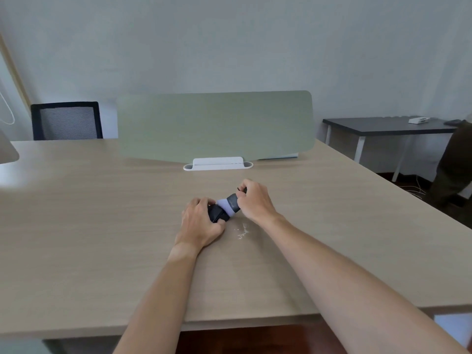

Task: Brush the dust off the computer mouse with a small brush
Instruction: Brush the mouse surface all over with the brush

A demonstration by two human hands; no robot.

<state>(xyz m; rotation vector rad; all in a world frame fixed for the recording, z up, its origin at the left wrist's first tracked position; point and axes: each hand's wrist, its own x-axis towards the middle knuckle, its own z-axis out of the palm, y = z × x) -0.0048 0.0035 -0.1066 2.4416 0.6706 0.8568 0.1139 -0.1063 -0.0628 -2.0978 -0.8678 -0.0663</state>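
A black computer mouse (217,213) rests on the light wooden desk (102,226), near its middle. My left hand (200,222) grips the mouse from the left and covers most of it. My right hand (255,200) holds a small brush (231,202) with a dark grey handle and pale bristles. The bristles press against the mouse's right top side. A little patch of white dust (242,231) lies on the desk just right of the mouse, below the brush.
A pale green divider panel (214,123) stands in a white base (217,164) behind the hands. A black mesh chair (67,120) sits at the far left. A dark side table (388,125) with small items stands at the right.
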